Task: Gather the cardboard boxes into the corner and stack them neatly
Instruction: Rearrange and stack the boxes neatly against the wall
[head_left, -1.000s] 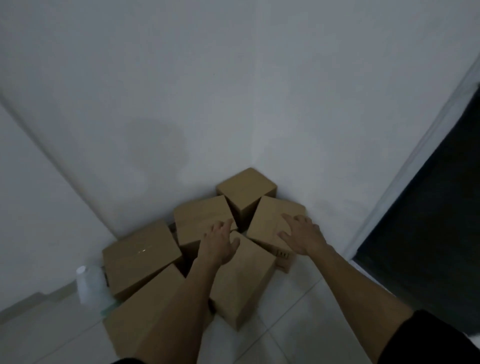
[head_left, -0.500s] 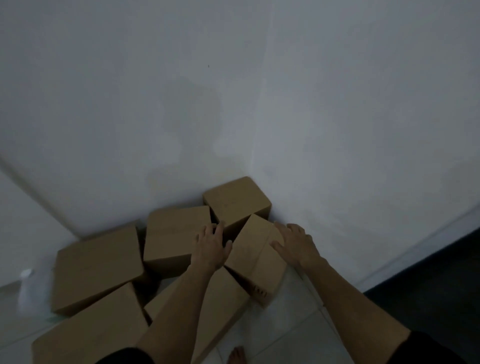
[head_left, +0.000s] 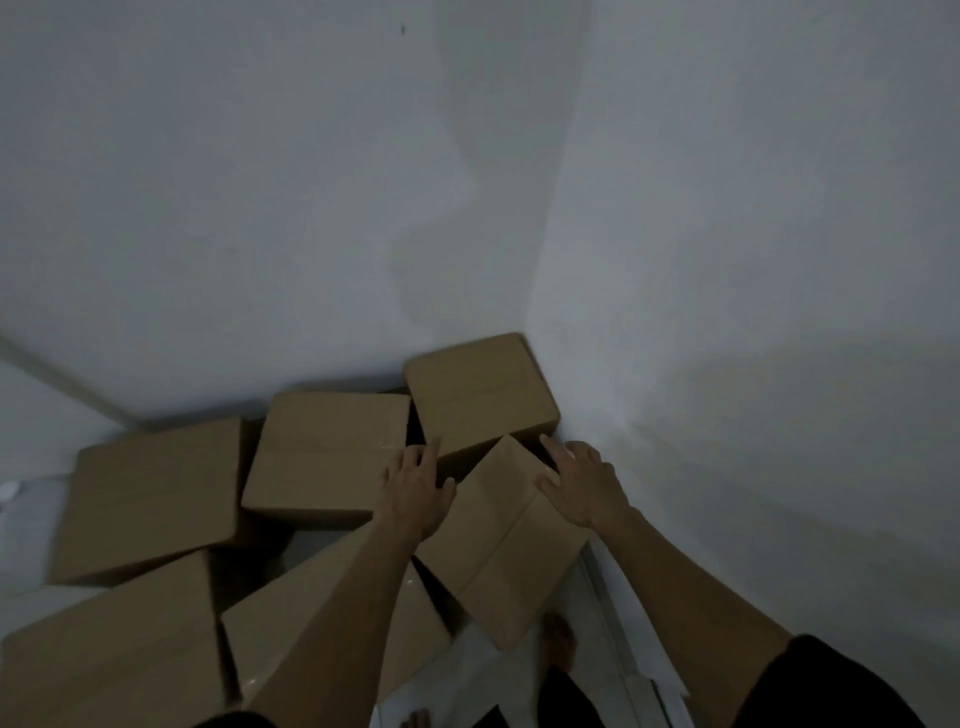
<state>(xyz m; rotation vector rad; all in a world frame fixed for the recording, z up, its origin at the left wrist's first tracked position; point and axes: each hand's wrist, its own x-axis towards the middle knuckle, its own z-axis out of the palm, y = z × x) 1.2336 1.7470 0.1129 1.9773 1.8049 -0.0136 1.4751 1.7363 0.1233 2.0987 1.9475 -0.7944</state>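
While our hands, the left hand (head_left: 415, 493) and right hand (head_left: 582, 483), press flat with straight fingers on a tilted box (head_left: 498, 551), five other boxes (head_left: 322, 457) crowd the corner at lower centre.

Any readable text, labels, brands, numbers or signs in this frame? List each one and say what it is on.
None can be read.
The cardboard boxes show plain brown faces, including the box between the hands.
The walls carry no sign or print; the frame is dim and slightly blurred.
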